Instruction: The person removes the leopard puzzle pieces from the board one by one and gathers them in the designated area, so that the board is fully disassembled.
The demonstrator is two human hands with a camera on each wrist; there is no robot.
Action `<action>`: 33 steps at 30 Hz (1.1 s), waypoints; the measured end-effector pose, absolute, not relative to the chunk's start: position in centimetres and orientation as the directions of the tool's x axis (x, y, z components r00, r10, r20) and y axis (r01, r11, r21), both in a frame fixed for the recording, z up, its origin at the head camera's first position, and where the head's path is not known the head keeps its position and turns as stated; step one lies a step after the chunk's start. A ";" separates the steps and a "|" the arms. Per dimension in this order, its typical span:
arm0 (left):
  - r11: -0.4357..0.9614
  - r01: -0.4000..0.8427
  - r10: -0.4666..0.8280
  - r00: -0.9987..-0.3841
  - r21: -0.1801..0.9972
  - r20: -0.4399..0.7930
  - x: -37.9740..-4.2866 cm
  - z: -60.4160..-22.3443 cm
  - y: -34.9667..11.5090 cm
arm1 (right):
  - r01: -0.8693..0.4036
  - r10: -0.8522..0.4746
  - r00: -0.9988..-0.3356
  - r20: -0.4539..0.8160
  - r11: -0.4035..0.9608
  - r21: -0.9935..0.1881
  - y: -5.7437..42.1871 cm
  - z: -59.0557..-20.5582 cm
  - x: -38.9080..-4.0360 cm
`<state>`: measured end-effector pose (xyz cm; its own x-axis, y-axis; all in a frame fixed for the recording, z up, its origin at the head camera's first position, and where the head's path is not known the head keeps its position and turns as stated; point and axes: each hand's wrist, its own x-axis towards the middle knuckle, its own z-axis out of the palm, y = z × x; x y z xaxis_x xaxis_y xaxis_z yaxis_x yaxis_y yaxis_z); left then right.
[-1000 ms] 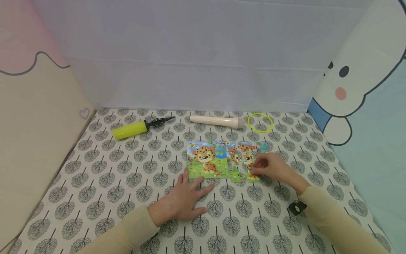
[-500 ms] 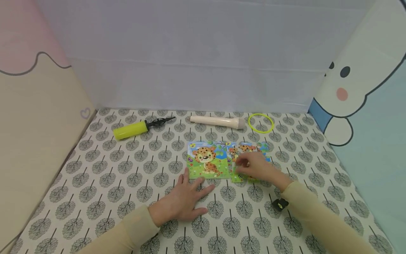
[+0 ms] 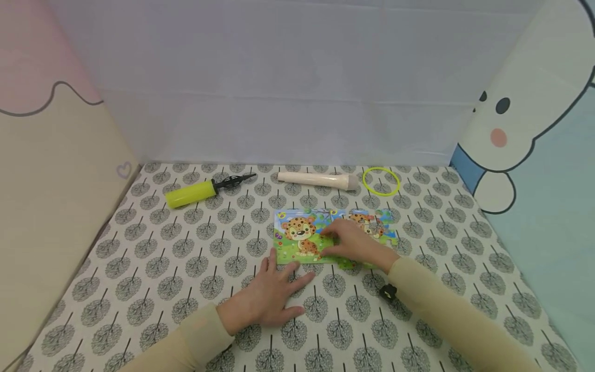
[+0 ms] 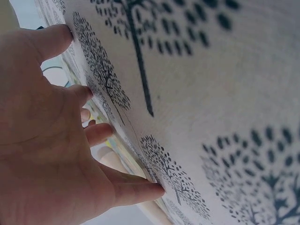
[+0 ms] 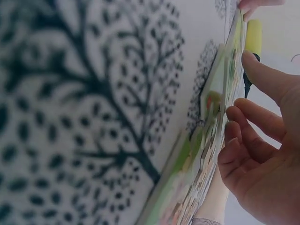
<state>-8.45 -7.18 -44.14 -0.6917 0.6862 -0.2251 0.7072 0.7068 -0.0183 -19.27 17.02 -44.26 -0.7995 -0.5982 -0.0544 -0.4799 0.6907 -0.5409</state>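
Observation:
A leopard picture card (image 3: 297,248) lies flat on the patterned cloth. Adjoining its right side is a leopard jigsaw puzzle (image 3: 360,216), partly covered by my right hand (image 3: 350,243). That hand hovers over the seam, thumb and forefinger apart above the card's right edge. In the right wrist view its fingers (image 5: 255,126) are loosely bent, and no piece shows between them and the thumb. My left hand (image 3: 269,292) rests spread below the card, index and middle fingertips near its lower edge. The left wrist view shows that hand's palm (image 4: 47,136) with its fingertips on the cloth.
Behind the puzzle lie a yellow-green hand pump (image 3: 191,194) with a black nozzle, a pale tapered tube (image 3: 316,179) and a yellow-green ring (image 3: 381,195). Upright fabric walls (image 3: 279,124) bound the table (image 3: 186,289) at the back and both sides.
My right hand has moved left from the puzzle's right part to the seam beside the picture card, uncovering the puzzle's right side. My left hand has stayed in place.

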 end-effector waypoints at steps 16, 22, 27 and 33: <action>0.701 0.712 0.689 -0.688 -0.029 -0.227 -8.3 -44.0 -7.0 | -0.373 -0.554 -0.814 -0.172 0.727 -0.577 16.1 -44.0 -19.8; 0.703 0.711 0.685 -0.689 -0.036 -0.234 -8.3 -44.0 -6.9 | -0.361 -0.547 -0.821 -0.164 0.719 -0.594 16.2 -44.1 -19.8; 0.704 0.709 0.685 -0.689 -0.027 -0.236 -8.3 -43.7 -7.0 | -0.338 -0.534 -0.829 -0.164 0.713 -0.614 16.2 -44.0 -19.8; 0.709 0.705 0.681 -0.692 -0.020 -0.239 -8.4 -43.6 -7.1 | -0.317 -0.510 -0.844 -0.165 0.722 -0.615 15.9 -43.8 -19.7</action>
